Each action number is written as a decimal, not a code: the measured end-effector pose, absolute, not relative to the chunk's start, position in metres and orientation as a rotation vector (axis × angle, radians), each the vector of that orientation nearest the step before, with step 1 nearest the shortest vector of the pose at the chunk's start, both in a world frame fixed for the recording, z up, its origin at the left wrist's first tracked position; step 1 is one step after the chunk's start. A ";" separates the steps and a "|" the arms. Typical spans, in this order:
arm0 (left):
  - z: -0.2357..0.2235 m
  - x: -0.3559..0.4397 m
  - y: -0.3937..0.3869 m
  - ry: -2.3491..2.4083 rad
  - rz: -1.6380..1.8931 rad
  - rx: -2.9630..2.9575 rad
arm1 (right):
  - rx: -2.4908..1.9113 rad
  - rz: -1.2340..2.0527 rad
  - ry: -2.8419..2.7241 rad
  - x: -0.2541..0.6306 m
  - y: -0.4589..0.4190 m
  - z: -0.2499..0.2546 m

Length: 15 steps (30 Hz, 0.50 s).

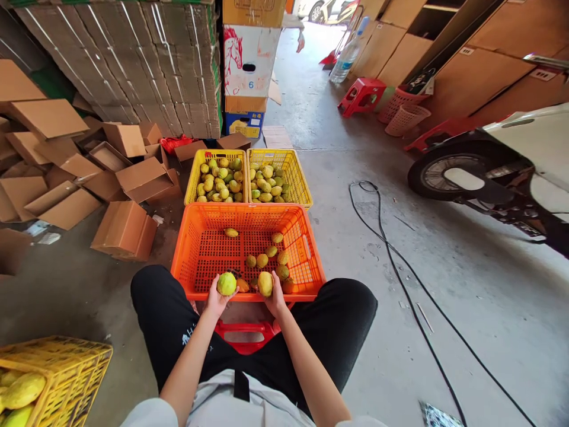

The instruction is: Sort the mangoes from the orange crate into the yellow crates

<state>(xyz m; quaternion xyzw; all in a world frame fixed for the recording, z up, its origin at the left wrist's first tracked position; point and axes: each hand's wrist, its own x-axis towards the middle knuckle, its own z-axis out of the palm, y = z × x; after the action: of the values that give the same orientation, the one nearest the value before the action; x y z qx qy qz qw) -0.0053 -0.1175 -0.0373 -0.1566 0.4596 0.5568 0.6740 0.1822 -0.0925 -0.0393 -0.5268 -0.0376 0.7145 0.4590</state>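
My left hand (pixel 216 299) is closed around a round yellow-green fruit (pixel 226 284) that looks like a mango. In my right hand (pixel 276 298) is a similar, yellower fruit (pixel 265 284). Both hands are over the near rim of an orange plastic crate (pixel 186 255), which sits between my knees. Several loose fruits lie in it, mostly at its right side, with one yellow fruit (pixel 230 232) near the far wall. An orange-toned fruit (pixel 242 285) shows between my hands. My fingers partly hide behind the held fruits.
Two yellow crates (pixel 307 190) of fruit stand beyond the orange one. Another yellow crate (pixel 80 373) is at lower left. Cardboard boxes (pixel 124 228) are heaped left. A black cable (pixel 395 261) runs across the floor at right, near a motorbike (pixel 533 160). A red stool (pixel 362 96) stands farther back.
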 end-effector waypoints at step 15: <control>-0.042 -0.005 -0.122 1.042 1.230 -0.211 | -1.213 1.911 -0.094 0.181 -0.092 -0.036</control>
<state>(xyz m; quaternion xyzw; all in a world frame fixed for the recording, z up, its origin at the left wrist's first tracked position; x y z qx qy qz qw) -0.0052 -0.1225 -0.0424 -0.0941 0.4654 0.5493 0.6876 0.1805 -0.0922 -0.0364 -0.4848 -0.0374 0.7639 0.4243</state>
